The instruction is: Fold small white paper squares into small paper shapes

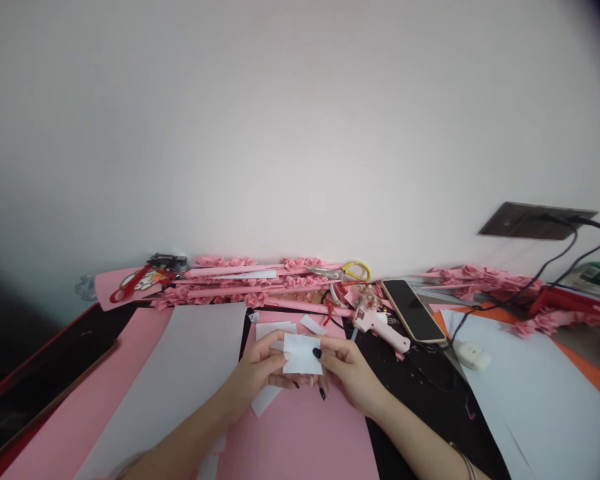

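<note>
A small white square of paper (pixel 303 355) is held up between both hands, above a pink sheet (pixel 305 433). My left hand (pixel 260 363) pinches its left edge between thumb and fingers. On the right edge, my right hand (pixel 347 370) grips it the same way, its dark-nailed thumb on the front face. Behind and below the hands lie more white paper pieces (pixel 267 397), partly covered by my left hand. Another small white slip (pixel 313 325) rests just beyond the held square.
A pale pink glue gun (pixel 383 327) and a phone (pixel 414 310) lie right of centre. Yellow-handled scissors (pixel 355 270) rest on pink paper-flower stems (pixel 240 291) along the wall. Red scissors (pixel 130 283) are at left. Cables (pixel 545 273) run from a wall socket (pixel 530 221) across the right side.
</note>
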The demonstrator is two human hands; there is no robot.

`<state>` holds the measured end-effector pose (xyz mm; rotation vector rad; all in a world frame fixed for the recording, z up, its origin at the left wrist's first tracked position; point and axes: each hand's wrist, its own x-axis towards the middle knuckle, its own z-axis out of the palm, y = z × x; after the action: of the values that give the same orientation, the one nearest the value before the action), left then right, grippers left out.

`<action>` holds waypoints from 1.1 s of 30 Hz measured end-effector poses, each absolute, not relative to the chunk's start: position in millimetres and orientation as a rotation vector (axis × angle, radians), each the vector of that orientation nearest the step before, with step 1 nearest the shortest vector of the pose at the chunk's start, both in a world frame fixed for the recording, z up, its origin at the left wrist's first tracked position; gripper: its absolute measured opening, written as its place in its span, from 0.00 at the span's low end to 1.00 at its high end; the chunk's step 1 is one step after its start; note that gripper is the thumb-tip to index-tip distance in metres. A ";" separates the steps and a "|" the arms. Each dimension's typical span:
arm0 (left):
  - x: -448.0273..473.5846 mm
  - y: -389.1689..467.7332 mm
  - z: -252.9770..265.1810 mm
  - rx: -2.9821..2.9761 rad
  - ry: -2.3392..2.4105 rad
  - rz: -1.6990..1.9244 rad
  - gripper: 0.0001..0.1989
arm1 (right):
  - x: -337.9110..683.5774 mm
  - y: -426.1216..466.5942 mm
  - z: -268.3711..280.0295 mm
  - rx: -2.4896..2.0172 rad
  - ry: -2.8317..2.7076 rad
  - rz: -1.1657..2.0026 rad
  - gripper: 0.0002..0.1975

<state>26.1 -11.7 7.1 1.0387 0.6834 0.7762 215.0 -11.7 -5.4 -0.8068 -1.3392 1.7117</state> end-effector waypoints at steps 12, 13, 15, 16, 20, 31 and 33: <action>22.6 -9.5 0.8 0.906 0.592 0.770 0.12 | 217.5 -11.5 -10.6 -0.685 -1.075 1.760 0.11; 23.2 -9.6 1.3 0.920 0.628 0.769 0.13 | 217.4 -11.3 -11.2 -0.680 -1.100 1.757 0.11; 25.0 -10.0 2.2 0.984 0.736 0.754 0.12 | 216.5 -11.1 -12.0 -0.717 -1.175 1.732 0.12; 26.1 -10.2 2.3 1.025 0.791 0.745 0.11 | 215.9 -11.1 -12.1 -0.752 -1.213 1.715 0.12; 29.2 -9.7 -0.7 1.131 0.894 0.726 0.10 | 212.5 -11.0 -11.2 -0.880 -1.277 1.675 0.14; 28.8 -9.3 -2.8 1.150 0.896 0.724 0.10 | 213.0 -11.5 -7.8 -1.002 -1.293 1.676 0.16; 29.2 -9.8 -0.8 1.169 0.911 0.716 0.10 | 212.7 -11.4 -7.1 -1.010 -1.299 1.668 0.17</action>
<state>29.2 -9.8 -0.8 1.1688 0.9110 0.7163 212.7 -11.4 -7.1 -1.0097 -1.2987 1.6676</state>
